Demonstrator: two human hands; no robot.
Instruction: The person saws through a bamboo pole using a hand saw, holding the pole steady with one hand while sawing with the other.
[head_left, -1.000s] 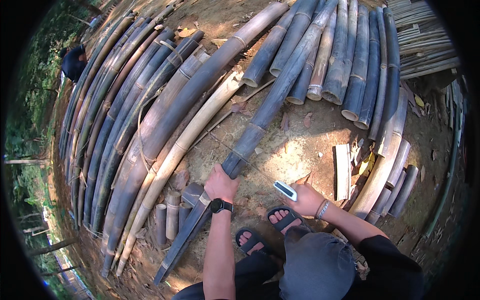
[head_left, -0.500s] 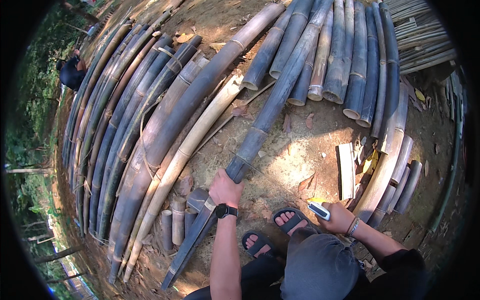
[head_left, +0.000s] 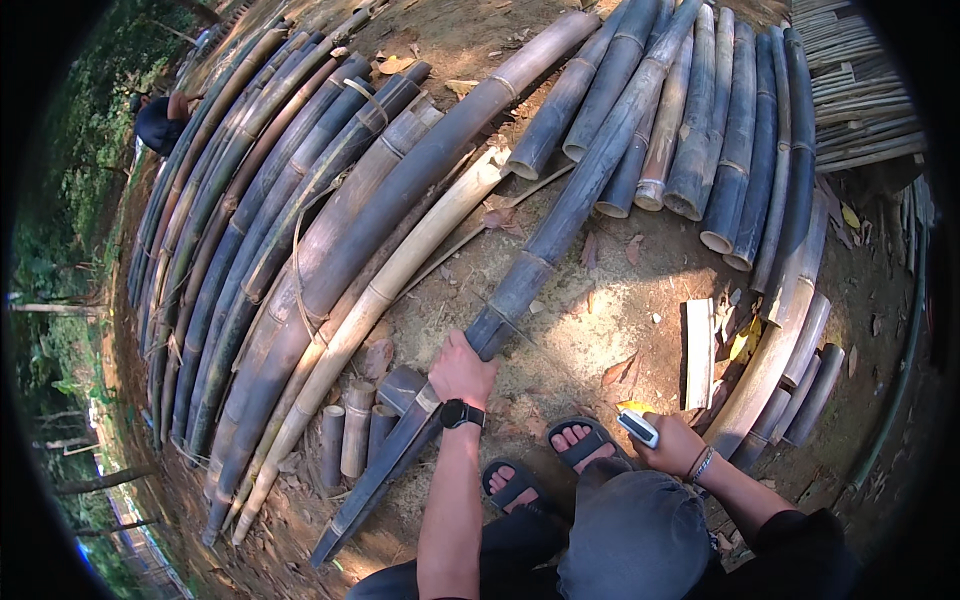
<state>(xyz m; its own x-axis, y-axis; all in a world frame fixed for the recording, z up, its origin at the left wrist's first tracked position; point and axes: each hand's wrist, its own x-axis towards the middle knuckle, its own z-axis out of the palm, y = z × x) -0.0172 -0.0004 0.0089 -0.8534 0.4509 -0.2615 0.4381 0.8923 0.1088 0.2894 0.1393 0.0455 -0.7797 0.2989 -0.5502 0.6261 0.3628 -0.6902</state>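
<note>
My left hand (head_left: 463, 368), with a dark watch on the wrist, is wrapped round a long grey-black bamboo pole (head_left: 545, 232). This pole slants from the far right-middle to the near left, and its near end is cut open lengthwise. In my right hand (head_left: 672, 443) is a small silver-white object with a dark face (head_left: 638, 428), held low beside my sandalled foot (head_left: 578, 440); its kind I cannot make out. Just left of the gripped pole stand several short bamboo pieces (head_left: 357, 430).
Long bamboo poles (head_left: 330, 265) lie side by side on the left. More poles (head_left: 690, 150) lie at the far right, near a stack of thin strips (head_left: 865, 100). A pale split piece (head_left: 699, 352) and short cut lengths (head_left: 812, 395) are at right. Another person (head_left: 160, 125) is at far left.
The whole view has shifted and tilted slightly. Both hands keep the same grips, and the pole has not visibly moved against the ground.
</note>
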